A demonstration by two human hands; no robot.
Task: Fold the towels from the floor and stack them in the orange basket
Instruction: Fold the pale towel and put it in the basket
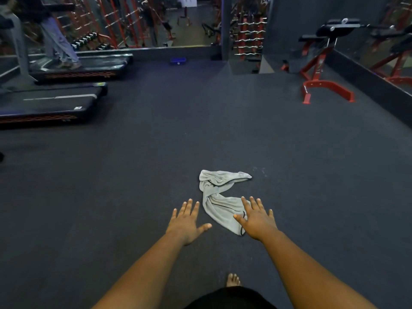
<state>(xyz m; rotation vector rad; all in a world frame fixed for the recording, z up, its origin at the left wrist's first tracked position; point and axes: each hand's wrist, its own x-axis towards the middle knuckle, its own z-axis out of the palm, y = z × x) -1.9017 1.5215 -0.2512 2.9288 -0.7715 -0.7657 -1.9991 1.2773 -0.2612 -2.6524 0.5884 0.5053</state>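
The grey towel [219,198] lay crumpled on the dark floor [133,186], its long axis running away from the person. Both hands were spread and held nothing (the basket was out of view); the right hand [258,219] overlapped its near end, the left hand [186,220] just beside it.

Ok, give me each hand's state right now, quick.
Left hand: open, fingers spread, holding nothing.
Right hand: open, fingers spread, over the near end of the grey towel; holding nothing.
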